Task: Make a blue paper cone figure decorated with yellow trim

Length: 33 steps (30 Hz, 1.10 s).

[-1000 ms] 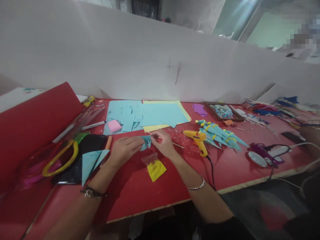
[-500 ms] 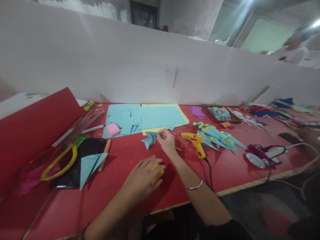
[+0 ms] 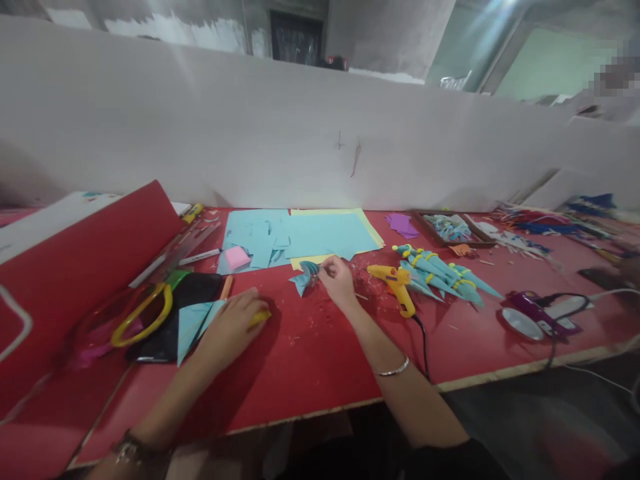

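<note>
In the head view, the yellow packet has just been shifted left, gripped under the left hand, so the curled blue paper, left of the glue gun, is basically pinched by the right hand alone.

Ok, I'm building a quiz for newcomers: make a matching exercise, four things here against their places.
1. yellow plastic glue gun
2. square pink block
3. curled blue paper piece
4. small yellow packet, partly hidden

A. in the left hand
B. on a blue paper sheet
C. beside blue cones with yellow bands
D. in the right hand

Pairs: 1C, 2B, 3D, 4A
</note>
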Each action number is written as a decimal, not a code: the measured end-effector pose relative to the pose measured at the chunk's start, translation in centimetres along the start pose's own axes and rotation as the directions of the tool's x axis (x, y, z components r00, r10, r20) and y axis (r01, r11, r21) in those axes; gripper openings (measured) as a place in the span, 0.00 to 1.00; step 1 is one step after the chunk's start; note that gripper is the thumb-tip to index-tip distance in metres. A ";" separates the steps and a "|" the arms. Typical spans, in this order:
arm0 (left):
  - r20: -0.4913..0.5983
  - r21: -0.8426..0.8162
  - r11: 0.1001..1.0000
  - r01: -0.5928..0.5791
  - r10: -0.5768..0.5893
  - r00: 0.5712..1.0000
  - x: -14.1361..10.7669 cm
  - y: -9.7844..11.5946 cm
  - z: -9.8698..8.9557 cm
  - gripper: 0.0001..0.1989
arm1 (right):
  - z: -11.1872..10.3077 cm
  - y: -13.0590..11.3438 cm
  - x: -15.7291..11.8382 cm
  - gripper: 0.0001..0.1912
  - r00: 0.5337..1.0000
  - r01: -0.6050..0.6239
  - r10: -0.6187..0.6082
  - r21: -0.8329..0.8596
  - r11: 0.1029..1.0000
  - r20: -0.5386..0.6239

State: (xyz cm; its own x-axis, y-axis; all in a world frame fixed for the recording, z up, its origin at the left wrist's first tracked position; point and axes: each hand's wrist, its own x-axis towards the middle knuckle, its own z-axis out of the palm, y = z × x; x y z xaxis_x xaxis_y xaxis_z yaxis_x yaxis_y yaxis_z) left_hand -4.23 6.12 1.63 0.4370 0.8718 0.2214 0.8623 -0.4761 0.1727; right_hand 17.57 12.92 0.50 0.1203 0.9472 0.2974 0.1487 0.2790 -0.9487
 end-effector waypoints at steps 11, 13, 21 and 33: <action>0.080 -0.112 0.934 0.339 -0.331 0.940 6.1 4.0 1.0 0.18 | -4.6 -3.5 -2.8 0.02 0.936 0.077 0.008 -0.226 0.971 0.353; 0.073 -0.144 0.910 0.389 -0.382 0.921 6.9 3.9 1.7 0.18 | -4.9 -3.2 -3.9 0.02 0.941 0.068 0.023 -0.256 0.964 0.339; 0.063 -0.352 0.855 0.381 -0.385 0.921 8.5 3.0 3.4 0.15 | -4.8 -1.5 -6.7 0.03 0.967 0.017 0.068 -0.329 0.944 0.245; 0.123 -0.396 0.816 0.420 -0.406 0.906 9.4 3.8 3.8 0.24 | -3.9 -1.2 -7.4 0.03 0.978 0.019 0.063 -0.385 0.923 0.198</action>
State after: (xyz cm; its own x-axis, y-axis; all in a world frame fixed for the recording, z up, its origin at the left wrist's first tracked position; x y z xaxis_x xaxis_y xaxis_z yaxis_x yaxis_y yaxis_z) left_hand 4.06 12.94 0.72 0.0775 0.9969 0.0121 0.7860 -0.0685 0.6144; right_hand 20.34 4.99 -0.11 -0.0670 0.9753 0.2104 0.5175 0.2142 -0.8284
